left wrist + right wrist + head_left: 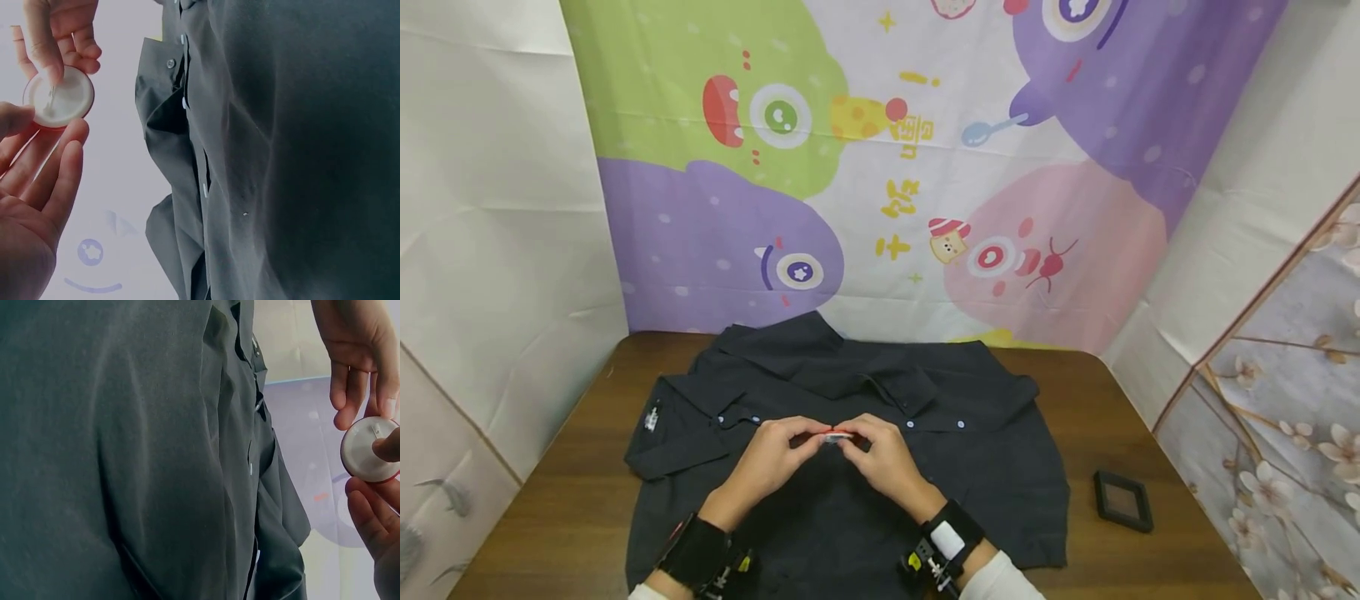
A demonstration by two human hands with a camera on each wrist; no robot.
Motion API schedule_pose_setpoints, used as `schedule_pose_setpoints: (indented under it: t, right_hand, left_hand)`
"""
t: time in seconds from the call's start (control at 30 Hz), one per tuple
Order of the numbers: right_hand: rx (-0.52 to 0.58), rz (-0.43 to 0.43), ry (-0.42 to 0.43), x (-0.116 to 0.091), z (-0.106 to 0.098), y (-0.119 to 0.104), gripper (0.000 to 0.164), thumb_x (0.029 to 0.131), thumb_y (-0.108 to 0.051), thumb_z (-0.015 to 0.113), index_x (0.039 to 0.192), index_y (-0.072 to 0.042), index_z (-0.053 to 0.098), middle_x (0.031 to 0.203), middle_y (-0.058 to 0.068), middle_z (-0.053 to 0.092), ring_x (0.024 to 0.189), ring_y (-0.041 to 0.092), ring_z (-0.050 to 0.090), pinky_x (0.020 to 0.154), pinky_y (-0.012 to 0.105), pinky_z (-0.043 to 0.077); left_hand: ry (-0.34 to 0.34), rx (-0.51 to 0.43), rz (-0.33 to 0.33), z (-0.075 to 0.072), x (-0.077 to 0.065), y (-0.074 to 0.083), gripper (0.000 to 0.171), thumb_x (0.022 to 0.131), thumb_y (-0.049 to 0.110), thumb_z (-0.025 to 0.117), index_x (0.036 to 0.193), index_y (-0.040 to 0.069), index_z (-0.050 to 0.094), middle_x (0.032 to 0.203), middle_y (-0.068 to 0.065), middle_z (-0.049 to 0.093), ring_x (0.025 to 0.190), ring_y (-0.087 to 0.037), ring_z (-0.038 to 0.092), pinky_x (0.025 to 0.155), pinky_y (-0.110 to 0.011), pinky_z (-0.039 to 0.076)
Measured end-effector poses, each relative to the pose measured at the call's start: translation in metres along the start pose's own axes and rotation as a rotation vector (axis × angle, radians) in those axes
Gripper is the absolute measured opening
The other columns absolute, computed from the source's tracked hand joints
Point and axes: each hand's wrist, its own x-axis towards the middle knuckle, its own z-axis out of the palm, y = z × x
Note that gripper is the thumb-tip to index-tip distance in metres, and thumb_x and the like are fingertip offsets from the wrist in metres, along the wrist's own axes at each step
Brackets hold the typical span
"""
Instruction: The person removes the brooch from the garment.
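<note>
Round red-rimmed badge (67,105), pale pin-side showing, above spread dark shirt (835,533)

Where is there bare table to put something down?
Bare wooden table shows between the dark shirt and the left edge, and on the right, around the black frame. The middle is crowded: shirt underneath, left hand and right hand holding a round badge above.

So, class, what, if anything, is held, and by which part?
A pin-back badge: the left hand pinches its rim; the right hand pinches it, thumb on its back near the pin.
</note>
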Motion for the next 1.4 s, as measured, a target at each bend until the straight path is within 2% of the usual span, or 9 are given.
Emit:
schedule_pose_setpoints:
  t: [0.2, 0.47, 0.77, 1.03, 1.27, 1.4]
  right_hand:
    - [-0.041, -0.015, 0.004, -0.002, 0.002, 0.001, 0.009, 0.083, -0.003, 0.072, 0.092, -0.006, 0.072, 0.077, 0.002, 0.064, 0.066, 0.013, 0.059, 0.06, 0.017, 0.05]
    - [-0.11, -0.06, 0.038, -0.004, 0.005, 0.002, 0.007, 0.084, -0.005, 0.071, 0.09, -0.01, 0.071, 0.077, -0.002, 0.062, 0.069, 0.009, 0.057, 0.063, 0.012, 0.047]
    - [-0.11, -0.063, 0.051, -0.008, 0.008, 0.003, 0.005, 0.087, -0.008, 0.071, 0.091, -0.01, 0.071, 0.078, -0.002, 0.062, 0.068, 0.005, 0.055, 0.062, 0.011, 0.045]
    - [-0.113, -0.094, 0.078, -0.01, 0.009, 0.008, 0.006, 0.087, -0.005, 0.071, 0.093, -0.008, 0.071, 0.078, -0.001, 0.061, 0.066, 0.004, 0.052, 0.06, 0.009, 0.042]
    - [-0.095, -0.107, 0.074, -0.007, 0.008, 0.008, 0.007, 0.088, -0.007, 0.071, 0.094, -0.008, 0.07, 0.079, -0.001, 0.062, 0.067, 0.005, 0.052, 0.06, 0.009, 0.042]
    - [-0.077, -0.103, 0.053, -0.008, 0.009, 0.007, 0.008, 0.087, -0.009, 0.072, 0.095, -0.008, 0.071, 0.08, 0.0, 0.063, 0.068, 0.005, 0.054, 0.062, 0.009, 0.044]
  left_hand:
    - [-0.008, 0.014, -0.003, 0.0, 0.001, 0.0, 0.011, 0.088, 0.011, 0.071, 0.097, 0.012, 0.077, 0.092, 0.0, 0.075, 0.073, -0.003, 0.064, 0.064, -0.018, 0.053]
    - [0.045, 0.008, 0.027, 0.005, -0.001, 0.0, 0.008, 0.084, 0.007, 0.074, 0.091, 0.012, 0.077, 0.085, 0.0, 0.075, 0.067, 0.001, 0.06, 0.059, -0.017, 0.05]
    - [0.045, 0.044, 0.027, 0.01, -0.003, -0.003, 0.009, 0.084, 0.005, 0.074, 0.089, 0.013, 0.076, 0.084, 0.001, 0.073, 0.066, 0.0, 0.059, 0.058, -0.017, 0.05]
    - [0.056, 0.057, 0.06, 0.013, -0.001, -0.004, 0.008, 0.084, 0.006, 0.074, 0.088, 0.012, 0.076, 0.085, 0.001, 0.074, 0.067, -0.001, 0.059, 0.058, -0.018, 0.05]
    - [0.077, 0.056, 0.086, 0.01, 0.001, -0.004, 0.007, 0.084, 0.006, 0.074, 0.088, 0.012, 0.076, 0.085, 0.0, 0.074, 0.07, -0.004, 0.063, 0.06, -0.019, 0.052]
    - [0.067, 0.051, 0.062, 0.007, 0.0, -0.005, 0.008, 0.084, 0.006, 0.074, 0.089, 0.012, 0.076, 0.086, 0.0, 0.074, 0.069, -0.003, 0.062, 0.06, -0.019, 0.052]
